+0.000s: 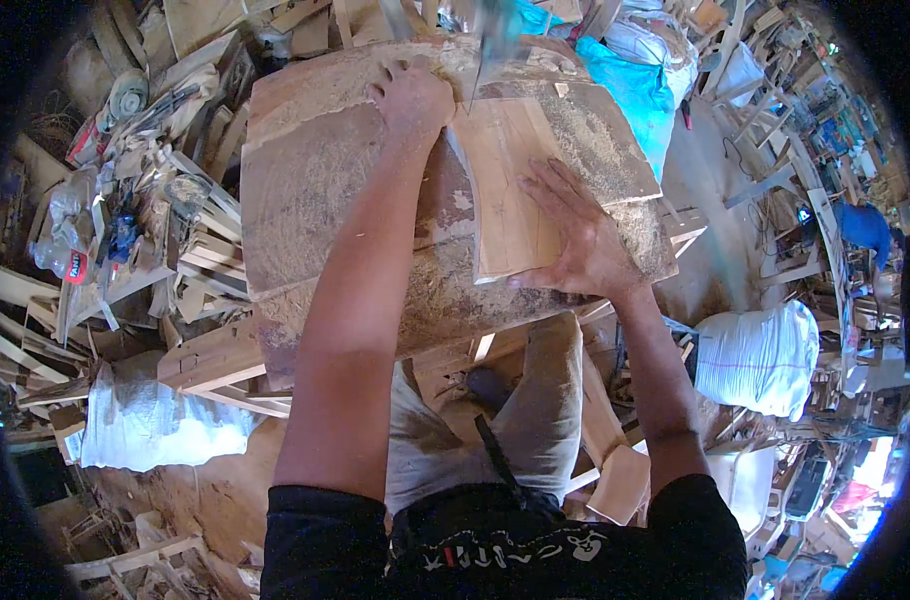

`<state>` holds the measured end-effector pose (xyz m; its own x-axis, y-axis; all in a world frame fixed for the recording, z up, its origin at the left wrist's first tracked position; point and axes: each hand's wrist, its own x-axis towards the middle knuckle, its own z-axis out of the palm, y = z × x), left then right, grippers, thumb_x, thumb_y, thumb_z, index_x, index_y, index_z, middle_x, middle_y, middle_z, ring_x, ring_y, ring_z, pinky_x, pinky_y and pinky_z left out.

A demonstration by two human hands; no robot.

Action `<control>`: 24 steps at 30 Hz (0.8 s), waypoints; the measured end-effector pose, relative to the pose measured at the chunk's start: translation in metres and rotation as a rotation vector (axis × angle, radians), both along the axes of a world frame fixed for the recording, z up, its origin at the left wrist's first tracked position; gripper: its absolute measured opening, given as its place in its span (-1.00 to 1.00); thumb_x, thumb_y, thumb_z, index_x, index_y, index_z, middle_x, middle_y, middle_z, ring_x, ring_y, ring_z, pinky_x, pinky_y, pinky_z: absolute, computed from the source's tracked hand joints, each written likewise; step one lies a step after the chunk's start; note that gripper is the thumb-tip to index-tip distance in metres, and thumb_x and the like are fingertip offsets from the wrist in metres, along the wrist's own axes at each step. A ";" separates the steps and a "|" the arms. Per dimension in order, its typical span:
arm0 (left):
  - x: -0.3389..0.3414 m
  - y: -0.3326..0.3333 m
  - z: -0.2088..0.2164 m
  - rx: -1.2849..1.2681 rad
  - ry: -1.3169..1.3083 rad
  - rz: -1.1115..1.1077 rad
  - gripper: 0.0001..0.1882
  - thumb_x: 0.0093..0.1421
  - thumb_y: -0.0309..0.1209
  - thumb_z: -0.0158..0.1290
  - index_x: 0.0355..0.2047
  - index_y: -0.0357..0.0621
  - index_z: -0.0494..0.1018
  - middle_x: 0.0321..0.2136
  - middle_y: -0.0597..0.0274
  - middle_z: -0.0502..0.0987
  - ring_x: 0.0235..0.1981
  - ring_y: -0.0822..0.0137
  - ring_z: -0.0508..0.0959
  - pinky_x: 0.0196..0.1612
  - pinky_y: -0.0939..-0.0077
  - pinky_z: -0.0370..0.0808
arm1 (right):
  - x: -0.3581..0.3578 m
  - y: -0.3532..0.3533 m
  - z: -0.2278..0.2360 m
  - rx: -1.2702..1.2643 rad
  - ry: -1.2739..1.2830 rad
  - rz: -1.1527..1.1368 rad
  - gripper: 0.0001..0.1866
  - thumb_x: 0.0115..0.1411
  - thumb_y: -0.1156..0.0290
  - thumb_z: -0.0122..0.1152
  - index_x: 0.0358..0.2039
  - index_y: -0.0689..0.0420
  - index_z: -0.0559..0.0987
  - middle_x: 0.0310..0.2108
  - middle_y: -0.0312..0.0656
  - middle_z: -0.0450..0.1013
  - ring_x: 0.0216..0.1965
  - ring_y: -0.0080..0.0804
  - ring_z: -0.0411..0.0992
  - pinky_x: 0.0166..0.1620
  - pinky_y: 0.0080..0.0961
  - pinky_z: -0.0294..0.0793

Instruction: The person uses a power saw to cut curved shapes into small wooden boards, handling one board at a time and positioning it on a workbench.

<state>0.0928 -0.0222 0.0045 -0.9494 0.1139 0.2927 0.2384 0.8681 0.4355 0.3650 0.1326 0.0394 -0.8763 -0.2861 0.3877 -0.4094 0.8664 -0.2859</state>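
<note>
A pale wooden board (510, 150) with a curved left edge lies on a dusty wooden worktable (335, 190). At its far end stands a thin upright saw blade (473, 92), below a blurred machine part (499, 35). My left hand (413, 97) rests on the tabletop just left of the blade, fingers spread, its edge close to the board's far left corner. Whether it touches the board I cannot tell. My right hand (580, 232) grips the board's near right part, fingers over the top and thumb along the near edge.
Sawdust covers the tabletop. Wood offcuts (210, 245) and a plastic bottle (60, 260) are heaped at left. A turquoise sack (635, 90) stands at the far right, a white sack (760, 360) farther right. Another person in blue (863, 228) is at the right edge.
</note>
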 end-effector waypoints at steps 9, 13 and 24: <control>-0.001 0.000 0.000 0.031 0.034 0.004 -0.40 0.24 -0.20 0.02 0.26 -0.17 0.38 0.37 -0.21 0.25 0.43 -0.22 0.17 0.42 -0.27 0.05 | -0.003 0.000 -0.001 -0.003 -0.015 0.002 0.20 -0.29 -0.16 0.68 0.35 0.14 0.40 0.41 0.05 0.23 0.44 0.12 0.15 0.42 0.01 0.22; -0.002 0.001 0.002 0.056 0.019 -0.026 -0.41 0.24 -0.23 -0.01 0.26 -0.19 0.39 0.36 -0.23 0.25 0.44 -0.21 0.16 0.42 -0.28 0.05 | -0.005 0.003 -0.002 -0.007 -0.006 0.006 0.21 -0.30 -0.16 0.68 0.35 0.13 0.40 0.41 0.05 0.23 0.45 0.12 0.15 0.42 0.02 0.23; -0.012 0.003 -0.004 0.051 0.037 -0.013 -0.45 0.22 -0.24 0.02 0.19 -0.25 0.45 0.29 -0.20 0.33 0.38 -0.14 0.23 0.40 -0.24 0.05 | -0.011 0.006 -0.004 0.006 0.005 0.016 0.22 -0.28 -0.20 0.66 0.36 0.12 0.38 0.41 0.04 0.23 0.45 0.12 0.14 0.43 0.01 0.22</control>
<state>0.0805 -0.0195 0.0001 -0.9362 0.1104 0.3337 0.2667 0.8414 0.4700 0.3544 0.1382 0.0353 -0.8695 -0.3027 0.3903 -0.4249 0.8613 -0.2786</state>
